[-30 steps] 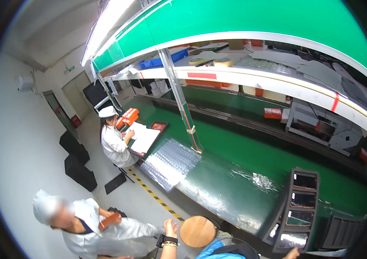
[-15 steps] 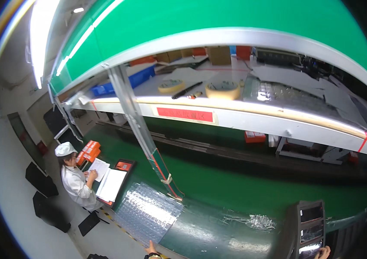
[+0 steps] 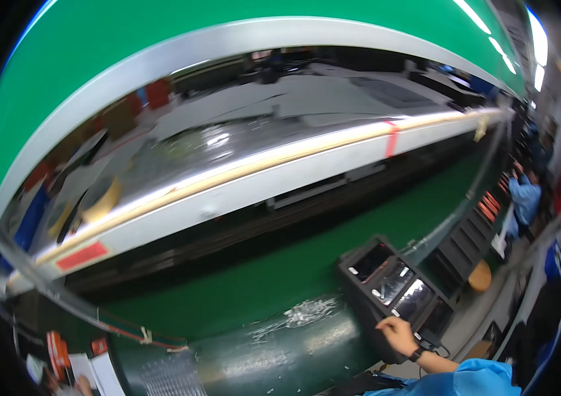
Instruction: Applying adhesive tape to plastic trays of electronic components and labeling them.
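My right hand [image 3: 398,335], with a dark wristband and a blue sleeve [image 3: 482,379], is over the near edge of a black slotted tray [image 3: 355,269]. Its fingers look curled together, though slightly smeared; whether they pinch anything I cannot make out. In the tray lie several dark, glossy flat panels like phone screens, among them a shiny panel [image 3: 414,297] close to the fingers. The tray stands tilted in the view on a green work surface [image 3: 241,284]. My left hand is out of view.
Thin clear scraps [image 3: 310,311] lie left of the tray, with bubble wrap [image 3: 168,376] farther left. Above runs a white-edged shelf [image 3: 241,188] holding tape rolls [image 3: 101,200] and sheets. Empty black trays [image 3: 462,247] continue right, toward a person in blue [image 3: 525,196]. Another person is at lower left.
The view has swung right and tilted. My left hand has left the picture. More of my right arm shows, the hand still by the tray; the co-worker at left is now mostly cut off.
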Demonstrator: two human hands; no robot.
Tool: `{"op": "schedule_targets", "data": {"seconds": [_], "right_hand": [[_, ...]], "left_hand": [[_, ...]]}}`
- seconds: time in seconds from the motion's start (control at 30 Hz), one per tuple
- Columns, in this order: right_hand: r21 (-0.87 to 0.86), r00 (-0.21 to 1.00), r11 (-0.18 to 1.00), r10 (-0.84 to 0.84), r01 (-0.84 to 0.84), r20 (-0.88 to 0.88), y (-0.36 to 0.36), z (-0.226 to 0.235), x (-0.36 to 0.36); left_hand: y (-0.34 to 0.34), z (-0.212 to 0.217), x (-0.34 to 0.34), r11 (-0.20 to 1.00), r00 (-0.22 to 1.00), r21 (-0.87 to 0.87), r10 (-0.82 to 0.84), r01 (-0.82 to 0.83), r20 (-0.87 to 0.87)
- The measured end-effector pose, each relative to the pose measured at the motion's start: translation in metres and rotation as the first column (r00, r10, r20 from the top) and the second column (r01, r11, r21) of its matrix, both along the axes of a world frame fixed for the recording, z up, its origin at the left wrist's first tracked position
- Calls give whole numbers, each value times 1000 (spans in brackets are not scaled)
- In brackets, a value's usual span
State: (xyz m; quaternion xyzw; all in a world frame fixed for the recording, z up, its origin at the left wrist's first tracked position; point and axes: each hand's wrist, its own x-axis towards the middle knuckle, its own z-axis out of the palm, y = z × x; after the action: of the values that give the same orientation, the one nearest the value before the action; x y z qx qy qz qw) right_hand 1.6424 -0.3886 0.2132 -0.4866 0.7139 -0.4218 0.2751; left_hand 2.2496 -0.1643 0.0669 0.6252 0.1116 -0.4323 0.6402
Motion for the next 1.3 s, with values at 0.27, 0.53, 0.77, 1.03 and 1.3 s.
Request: {"op": "schedule_targets", "data": {"seconds": [0.27, 0.53, 0.77, 1.03, 1.3], "right_hand": [[228, 673, 843, 196, -487, 713, 25, -72, 82], [177, 37, 682, -215, -710, 976, 3, -121, 87], [-88, -233, 899, -16, -429, 972, 6, -15, 33], [-188, 164, 890, 277, -416, 947, -20, -14, -3], [-435, 596, 872, 477, -225, 646, -43, -2, -2]], "left_hand": [[-47, 85, -94, 892, 838, 96, -448, 441, 313], [-164, 129, -184, 579, 404, 195, -735, 791, 545], [-244, 129, -234, 254, 21, 313, -805, 915, 593], [-304, 120, -256, 45, -223, 407, -778, 912, 587], [-328, 94, -204, 119, -214, 462, -768, 879, 604]]}}
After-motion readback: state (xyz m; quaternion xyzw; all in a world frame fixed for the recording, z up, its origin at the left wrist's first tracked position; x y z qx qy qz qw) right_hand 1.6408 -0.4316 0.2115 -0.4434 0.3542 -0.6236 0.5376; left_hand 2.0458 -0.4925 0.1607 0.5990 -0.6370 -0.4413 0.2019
